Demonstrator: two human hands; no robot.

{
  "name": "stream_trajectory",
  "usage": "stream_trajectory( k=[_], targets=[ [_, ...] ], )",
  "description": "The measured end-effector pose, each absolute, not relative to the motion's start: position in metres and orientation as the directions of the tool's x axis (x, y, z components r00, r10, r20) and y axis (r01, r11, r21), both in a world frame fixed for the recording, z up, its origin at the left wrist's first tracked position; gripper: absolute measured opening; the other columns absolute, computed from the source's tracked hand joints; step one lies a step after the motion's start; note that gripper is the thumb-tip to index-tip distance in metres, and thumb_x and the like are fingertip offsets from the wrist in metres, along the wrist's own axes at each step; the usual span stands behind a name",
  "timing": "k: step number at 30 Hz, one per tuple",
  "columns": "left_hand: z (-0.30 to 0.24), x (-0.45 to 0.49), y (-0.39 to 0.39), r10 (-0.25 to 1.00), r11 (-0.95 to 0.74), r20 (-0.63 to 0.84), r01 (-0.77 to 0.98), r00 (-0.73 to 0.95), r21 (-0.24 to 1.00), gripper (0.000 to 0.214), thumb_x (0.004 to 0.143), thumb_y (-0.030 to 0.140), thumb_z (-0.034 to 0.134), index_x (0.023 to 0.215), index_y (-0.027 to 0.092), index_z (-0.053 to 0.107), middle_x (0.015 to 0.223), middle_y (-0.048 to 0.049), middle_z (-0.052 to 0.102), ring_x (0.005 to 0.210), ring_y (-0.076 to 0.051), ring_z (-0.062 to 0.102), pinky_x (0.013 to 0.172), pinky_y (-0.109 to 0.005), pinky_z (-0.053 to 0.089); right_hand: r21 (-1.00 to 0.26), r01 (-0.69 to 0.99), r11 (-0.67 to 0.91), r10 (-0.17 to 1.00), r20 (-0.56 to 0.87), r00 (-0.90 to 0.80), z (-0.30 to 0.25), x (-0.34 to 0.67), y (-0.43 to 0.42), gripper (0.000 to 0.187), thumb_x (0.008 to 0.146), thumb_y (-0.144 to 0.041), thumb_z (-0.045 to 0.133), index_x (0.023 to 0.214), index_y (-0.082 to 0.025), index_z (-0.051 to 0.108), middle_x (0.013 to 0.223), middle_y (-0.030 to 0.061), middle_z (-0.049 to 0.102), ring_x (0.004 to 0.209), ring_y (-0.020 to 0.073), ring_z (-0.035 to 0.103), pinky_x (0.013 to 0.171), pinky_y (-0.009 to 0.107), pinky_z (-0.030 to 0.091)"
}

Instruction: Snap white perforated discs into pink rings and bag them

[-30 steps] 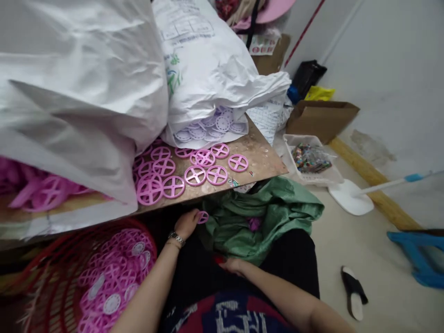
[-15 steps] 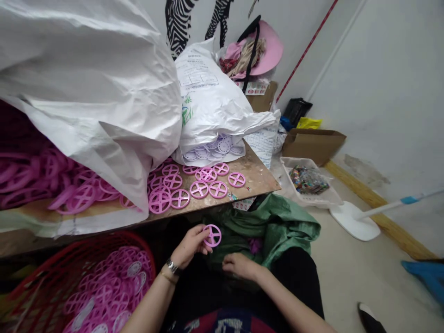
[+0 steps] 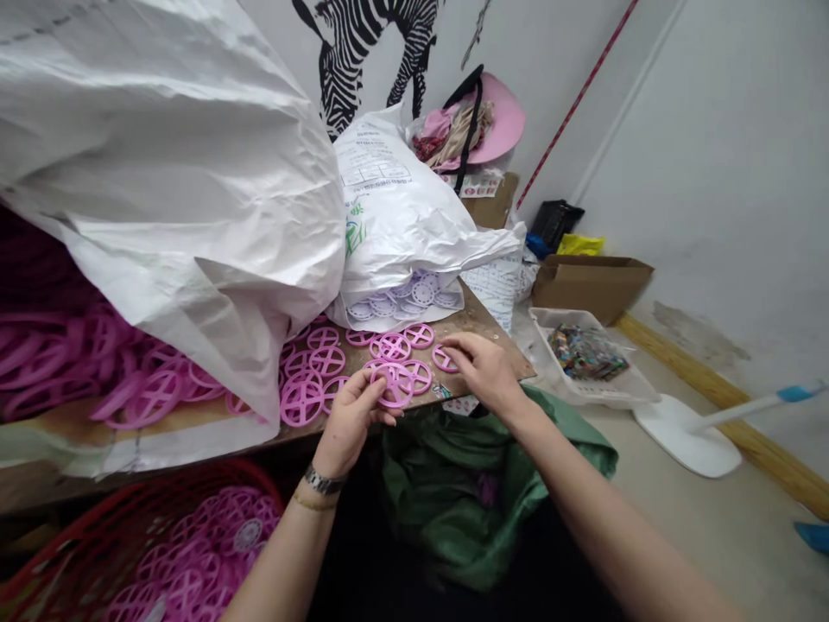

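Note:
My left hand (image 3: pixel 350 419), with a metal watch at its wrist, pinches a pink plastic spoked wheel (image 3: pixel 396 389) just above the table's front edge. My right hand (image 3: pixel 485 371) reaches over the table, its fingers closed at the right rim of another pink wheel (image 3: pixel 442 358) lying there. Whether that wheel is lifted I cannot tell. Several more flat pink wheels (image 3: pixel 326 360) lie on the brown table (image 3: pixel 496 333) to the left, some overlapping. A white sack (image 3: pixel 401 199) stands behind them, with pale lilac discs (image 3: pixel 424 289) at its mouth.
A large white sack (image 3: pixel 194 173) spills pink wheels at the left. Below it stands a red basket (image 3: pixel 84 536) of pink wheels and some pale discs. A green sack (image 3: pixel 453 510) hangs open below the table edge. On the floor at right sits a white tray (image 3: pixel 641 376) of small packets.
Both hands have moved up and forward from above my lap to the table. The left carries its pink wheel along; the right has come to a wheel on the table.

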State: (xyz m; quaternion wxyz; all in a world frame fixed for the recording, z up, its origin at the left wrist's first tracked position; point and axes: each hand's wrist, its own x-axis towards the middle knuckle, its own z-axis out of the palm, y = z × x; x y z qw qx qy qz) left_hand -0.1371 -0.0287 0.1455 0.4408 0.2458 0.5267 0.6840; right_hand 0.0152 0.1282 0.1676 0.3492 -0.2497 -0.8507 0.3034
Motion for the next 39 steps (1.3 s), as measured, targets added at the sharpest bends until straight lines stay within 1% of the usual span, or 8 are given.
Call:
stream_trajectory(
  k=[8,15,19,23,26,29,33,39],
  targets=[
    [0.143,-0.144,-0.011,0.847,-0.104,-0.103,-0.352,-0.521,0.930,0.033,0.075,0.041,0.071,0.088,0.016,0.055,0.070,0.0045,0.057,0.054,-0.009,0.063,0.046,-0.018,0.053,-0.110,0.542,0.833,0.540,0.370,-0.756,0.161,-0.048,0.168,0.026,0.096,-0.023,0.046,0.115,-0.019,0.063,0.106,0.0089,0.064,0.092,0.0210,0.059,0.077,0.028,0.041],
    [0.142,-0.150,0.007,0.836,-0.152,-0.099,-0.401,-0.540,0.903,0.038,0.071,0.042,0.074,0.089,0.017,0.050,0.073,0.0048,0.057,0.056,-0.011,0.066,0.042,-0.016,0.052,0.038,0.566,0.824,0.538,0.261,-0.801,0.151,-0.079,0.187,0.026,0.097,-0.025,0.042,0.101,-0.022,0.067,0.101,0.0088,0.064,0.089,0.0204,0.058,0.070,0.028,0.038],
    [0.138,-0.150,0.008,0.844,-0.148,-0.095,-0.401,-0.528,0.904,0.039,0.072,0.042,0.073,0.092,0.017,0.051,0.075,0.0042,0.058,0.056,-0.011,0.067,0.043,-0.016,0.053,-0.083,0.546,0.834,0.540,0.324,-0.777,0.151,-0.082,0.193,0.024,0.096,-0.025,0.044,0.098,-0.022,0.068,0.101,0.0089,0.065,0.089,0.0204,0.059,0.071,0.027,0.039],
    [0.135,-0.151,0.008,0.842,-0.149,-0.095,-0.399,-0.531,0.905,0.041,0.073,0.042,0.073,0.097,0.017,0.052,0.076,0.0041,0.059,0.053,-0.011,0.066,0.044,-0.017,0.054,-0.408,0.408,0.817,0.573,0.492,-0.656,0.161,-0.073,0.192,0.015,0.089,-0.023,0.054,0.087,-0.018,0.067,0.091,0.0088,0.067,0.087,0.0214,0.060,0.076,0.029,0.042],
    [0.136,-0.152,0.009,0.839,-0.160,-0.085,-0.394,-0.537,0.905,0.041,0.074,0.042,0.072,0.099,0.017,0.052,0.076,0.0039,0.058,0.054,-0.011,0.067,0.044,-0.017,0.054,-0.736,0.202,0.646,0.710,0.482,-0.514,0.171,-0.058,0.183,0.012,0.084,-0.026,0.057,0.081,-0.018,0.065,0.076,0.0027,0.066,0.073,0.0182,0.061,0.069,0.028,0.045],
    [0.136,-0.151,0.009,0.836,-0.170,-0.076,-0.390,-0.543,0.905,0.042,0.075,0.042,0.072,0.102,0.017,0.051,0.078,0.0028,0.060,0.055,-0.012,0.067,0.045,-0.018,0.056,-0.939,0.000,0.343,0.810,0.296,-0.507,0.181,-0.039,0.165,0.019,0.077,-0.036,0.065,0.082,-0.018,0.063,0.069,-0.0016,0.063,0.058,0.0134,0.058,0.057,0.025,0.046],
    [0.135,-0.150,0.009,0.838,-0.178,-0.063,-0.382,-0.541,0.907,0.040,0.076,0.041,0.071,0.101,0.016,0.053,0.079,0.0029,0.059,0.056,-0.010,0.066,0.047,-0.019,0.057,-0.988,-0.081,0.130,0.812,0.154,-0.564,0.189,-0.018,0.136,0.030,0.068,-0.042,0.074,0.081,-0.019,0.061,0.066,-0.0031,0.061,0.052,0.0103,0.055,0.049,0.022,0.045],
    [0.134,-0.148,0.005,0.873,-0.197,0.004,-0.345,-0.487,0.918,0.036,0.079,0.040,0.070,0.102,0.016,0.058,0.083,0.0013,0.061,0.059,-0.010,0.066,0.051,-0.019,0.059,-0.985,-0.039,0.167,0.784,0.156,-0.601,0.174,-0.020,0.111,0.025,0.070,-0.040,0.071,0.075,-0.019,0.059,0.065,-0.0018,0.060,0.054,0.0123,0.056,0.051,0.024,0.047]
  ],
)
